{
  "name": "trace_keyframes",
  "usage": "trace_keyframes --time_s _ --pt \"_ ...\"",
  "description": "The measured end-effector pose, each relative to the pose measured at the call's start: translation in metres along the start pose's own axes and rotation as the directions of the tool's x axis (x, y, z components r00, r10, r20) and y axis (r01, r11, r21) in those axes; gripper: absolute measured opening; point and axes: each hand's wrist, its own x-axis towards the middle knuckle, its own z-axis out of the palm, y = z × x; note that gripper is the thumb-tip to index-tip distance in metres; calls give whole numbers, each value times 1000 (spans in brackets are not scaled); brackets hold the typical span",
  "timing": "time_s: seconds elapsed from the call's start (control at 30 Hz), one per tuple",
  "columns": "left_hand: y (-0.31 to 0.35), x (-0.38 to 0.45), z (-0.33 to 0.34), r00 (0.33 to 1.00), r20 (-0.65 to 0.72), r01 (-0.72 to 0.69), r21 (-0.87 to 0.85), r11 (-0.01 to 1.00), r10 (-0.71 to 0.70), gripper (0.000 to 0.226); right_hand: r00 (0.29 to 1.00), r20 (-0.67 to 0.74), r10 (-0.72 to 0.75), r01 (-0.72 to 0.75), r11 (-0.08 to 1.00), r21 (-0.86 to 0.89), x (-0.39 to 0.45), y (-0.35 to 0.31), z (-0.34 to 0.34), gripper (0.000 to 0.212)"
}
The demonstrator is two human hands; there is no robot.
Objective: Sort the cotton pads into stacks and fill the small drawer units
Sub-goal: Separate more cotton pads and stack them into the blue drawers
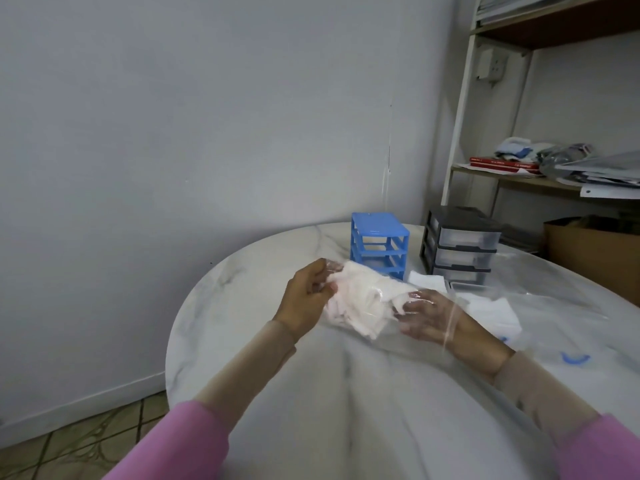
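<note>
- Left hand (306, 296) pinches the left end of a clear plastic bag (360, 299) of cotton pads (353, 303), held just above the marble table (221, 306). Pads in it are jumbled, unsorted.
- Right hand (424, 317) sits inside or under the bag film at its right end, fingers curled on the pad bundle; looks like unpacking.
- Blue drawer frame (379, 245) behind the bag: slots look empty, drawers out.
- Loose white pads (427, 281) and a clear drawer (464, 286) lie between hands and units; more pads (495, 315) right of the hand. Stacking begun at best.
- Grey drawer unit (460, 249): drawers in, contents unreadable.
- Judgement: early stage, filling mostly left.
</note>
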Motion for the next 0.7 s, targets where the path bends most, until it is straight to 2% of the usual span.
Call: trace_keyframes --time_s 0.03,0.1,0.13,0.2,0.23,0.3,0.33,0.4,0.47,0.53,0.7 --pt "0 -1 0 1000 19 13 -45 999 -12 27 999 -16 -30 29 999 -21 0 -2 1 64" --pt "2 -4 1 997 62 64 -146 987 -55 25 998 -27 -57 56 998 -37 -1 -4 -1 56" --pt "3 -6 1 993 81 97 -184 978 -83 26 998 -18 -66 65 996 -57 0 -1 -4 62" --pt "3 -9 2 986 118 140 -210 968 -117 26 994 -29 -110 106 988 -109 -1 0 -6 90" --pt "3 -10 3 983 137 145 -198 969 -119 26 994 -35 -105 99 985 -139 -1 -1 -5 88" --pt "3 -11 4 978 168 150 -175 973 -120 31 996 -53 -75 64 980 -187 -2 -2 -1 50" --pt "2 -11 4 977 172 154 -171 973 -124 32 994 -68 -86 68 971 -230 -4 -5 4 38" --pt "1 -12 6 977 169 156 -162 974 -129 29 980 -139 -141 87 938 -336 -1 -5 8 31" --pt "1 -13 7 978 169 154 -171 973 -125 25 967 -171 -187 124 938 -322 1 -7 11 26" --pt "0 -12 8 980 155 152 -185 971 -124 25 972 -178 -155 109 964 -243 4 -4 9 21" --pt "-9 -4 0 991 -12 133 -105 986 -135 31 978 -165 -127 105 985 -136 6 6 1 26"
